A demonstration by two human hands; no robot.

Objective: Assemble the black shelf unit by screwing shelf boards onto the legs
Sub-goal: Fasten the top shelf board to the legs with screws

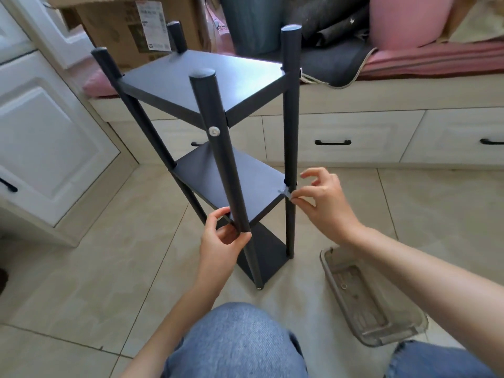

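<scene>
Her left hand [221, 236] grips the shelf unit's [207, 85] rigid, light-looking front leg [218, 154]; right hand [324, 200] pinches a small key [286, 192] at a joint.

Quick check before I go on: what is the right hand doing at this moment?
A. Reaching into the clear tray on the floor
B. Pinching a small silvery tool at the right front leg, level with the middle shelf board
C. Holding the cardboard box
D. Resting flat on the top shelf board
B: the right hand pinches a small silvery tool against the right front leg at the middle shelf board, while the left hand grips the near leg.
</scene>
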